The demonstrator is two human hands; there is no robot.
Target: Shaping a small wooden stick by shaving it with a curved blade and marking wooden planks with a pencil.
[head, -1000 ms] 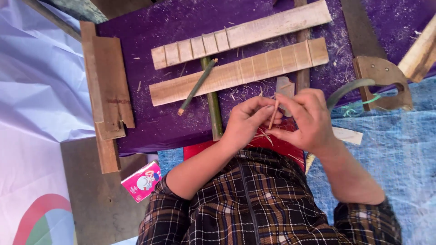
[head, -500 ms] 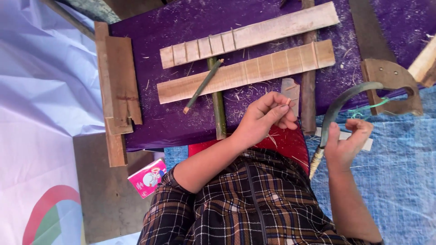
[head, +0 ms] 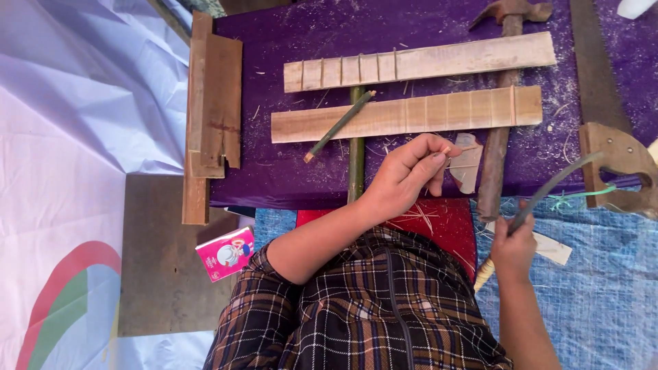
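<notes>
My left hand [head: 411, 175] hovers over the near edge of the purple-covered board [head: 274, 171], its fingertips pinched on a thin pale sliver [head: 447, 149]. Lower right, my right hand [head: 514, 248] is closed around the pale handle of a curved knife [head: 548, 188], whose dark blade arcs up and to the right. Two notched wooden slats [head: 411, 115] lie across the board just beyond my left hand. Between them and the board's edge rest a thin green stick [head: 339, 125] and a thicker green bamboo piece [head: 356, 164].
A hammer [head: 497, 137] lies upright between my hands, beside a small wood chip [head: 467, 163]. A saw handle [head: 620, 164] sits at the right edge. Stacked wood pieces [head: 212, 116] lie left. A pink carton [head: 226, 253] rests on the floor board; a red cloth [head: 439, 223] covers my lap.
My hands have parted. The right hand drew down and to the right with the curved knife, while the left stayed by the board's edge, still pinching the sliver.
</notes>
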